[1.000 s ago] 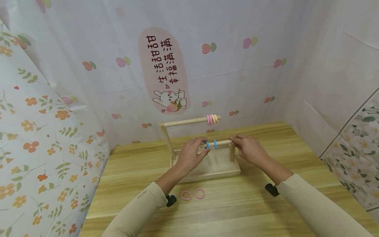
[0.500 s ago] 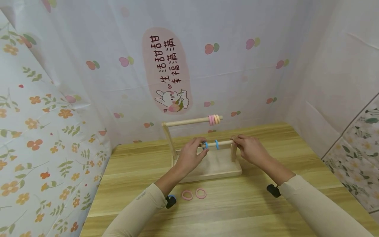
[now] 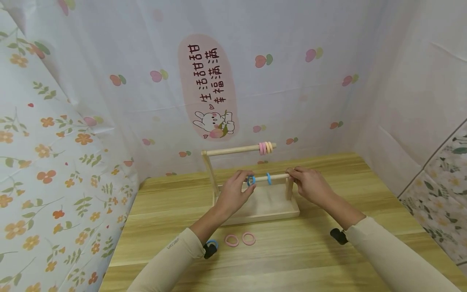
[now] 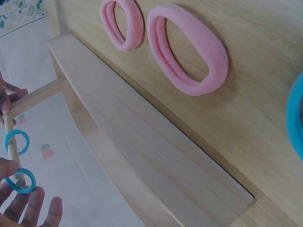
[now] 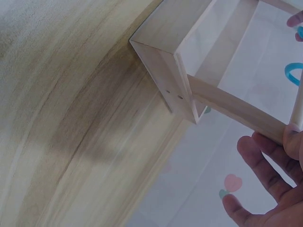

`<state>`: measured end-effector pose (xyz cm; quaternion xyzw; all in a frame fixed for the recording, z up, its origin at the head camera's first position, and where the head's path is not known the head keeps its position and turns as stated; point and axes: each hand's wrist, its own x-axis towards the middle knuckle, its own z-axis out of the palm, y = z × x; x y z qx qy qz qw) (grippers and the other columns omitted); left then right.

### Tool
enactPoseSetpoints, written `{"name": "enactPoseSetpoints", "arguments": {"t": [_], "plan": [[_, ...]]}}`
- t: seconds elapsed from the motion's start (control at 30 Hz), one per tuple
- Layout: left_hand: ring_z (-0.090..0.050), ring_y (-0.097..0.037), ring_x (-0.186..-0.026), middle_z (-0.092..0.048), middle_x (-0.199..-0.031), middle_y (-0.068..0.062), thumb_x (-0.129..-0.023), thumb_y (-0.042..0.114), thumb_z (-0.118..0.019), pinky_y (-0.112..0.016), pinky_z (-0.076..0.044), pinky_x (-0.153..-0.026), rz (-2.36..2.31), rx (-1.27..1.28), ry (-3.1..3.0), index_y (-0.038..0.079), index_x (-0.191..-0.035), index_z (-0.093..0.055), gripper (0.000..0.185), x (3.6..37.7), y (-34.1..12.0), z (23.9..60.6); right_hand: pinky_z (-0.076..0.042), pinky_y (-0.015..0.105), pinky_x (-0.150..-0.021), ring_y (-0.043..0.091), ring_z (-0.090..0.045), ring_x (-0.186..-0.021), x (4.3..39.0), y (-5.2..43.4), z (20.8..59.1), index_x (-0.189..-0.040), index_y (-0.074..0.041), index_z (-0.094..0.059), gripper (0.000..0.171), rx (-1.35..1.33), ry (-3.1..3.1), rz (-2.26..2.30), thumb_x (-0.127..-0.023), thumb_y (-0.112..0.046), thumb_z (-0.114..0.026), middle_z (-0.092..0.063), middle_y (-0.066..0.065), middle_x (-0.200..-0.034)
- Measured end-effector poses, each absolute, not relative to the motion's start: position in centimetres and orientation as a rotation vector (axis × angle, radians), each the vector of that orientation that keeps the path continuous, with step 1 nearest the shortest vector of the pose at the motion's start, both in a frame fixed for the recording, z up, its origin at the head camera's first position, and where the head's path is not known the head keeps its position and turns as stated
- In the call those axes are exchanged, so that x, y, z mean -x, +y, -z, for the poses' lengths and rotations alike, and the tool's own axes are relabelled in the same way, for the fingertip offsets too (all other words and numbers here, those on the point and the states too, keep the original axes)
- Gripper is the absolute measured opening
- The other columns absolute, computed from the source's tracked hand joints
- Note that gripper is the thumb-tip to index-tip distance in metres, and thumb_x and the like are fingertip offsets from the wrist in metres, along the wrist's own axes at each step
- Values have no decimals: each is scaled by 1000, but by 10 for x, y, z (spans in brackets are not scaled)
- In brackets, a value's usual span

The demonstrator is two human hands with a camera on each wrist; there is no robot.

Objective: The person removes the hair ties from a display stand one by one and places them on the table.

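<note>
Your left hand [image 3: 233, 192] pinches a blue fabric hair ring [image 3: 251, 181] threaded on the lower wooden rod [image 3: 277, 177] of the light wooden two-rail rack [image 3: 255, 211]. A second blue ring [image 3: 268, 178] hangs on that rod, just to its right. Your right hand [image 3: 308, 184] grips the rod's end at the short upright post. The upper rod [image 3: 233, 150] carries a bunch of pink and orange rings [image 3: 265, 147] near its free end. Two pink rings [image 3: 239, 239] lie on the wooden surface [image 3: 292, 259] in front of the rack, between your forearms.
</note>
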<state>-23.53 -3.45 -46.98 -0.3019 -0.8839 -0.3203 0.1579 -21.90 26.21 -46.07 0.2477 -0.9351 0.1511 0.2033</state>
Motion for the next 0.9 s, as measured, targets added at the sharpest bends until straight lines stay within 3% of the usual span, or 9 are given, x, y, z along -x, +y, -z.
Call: {"name": "enactPoseSetpoints", "arguments": {"t": [0.47,0.67,0.9], "plan": [[-79,-24,-106,-75,-133,-9,-100,12,-85,-38,-67,-89,935,870,-2467,11,-135,-71,38,232,-42,471,-47,31,-56,17,-62,-63,218,262,459,-127,3,-80,25,-693,-2608,-429,-104,2,-71,-80,14,-104],[-79,-25,-107,-76,-134,-11,-100,10,-84,-39,-67,-93,1023,829,-2506,4,-143,-61,49,231,-46,473,-47,32,-57,16,-59,-62,218,262,459,-127,2,-80,24,-694,-2603,-434,-104,2,-71,-80,13,-103],[-79,-26,-109,-77,-126,-8,-102,12,-82,-39,-67,-94,1035,794,-2507,8,-125,-63,30,229,-51,472,-43,30,-56,13,-54,-61,219,263,460,-126,2,-81,24,-688,-2609,-412,-104,1,-71,-78,12,-99]]}}
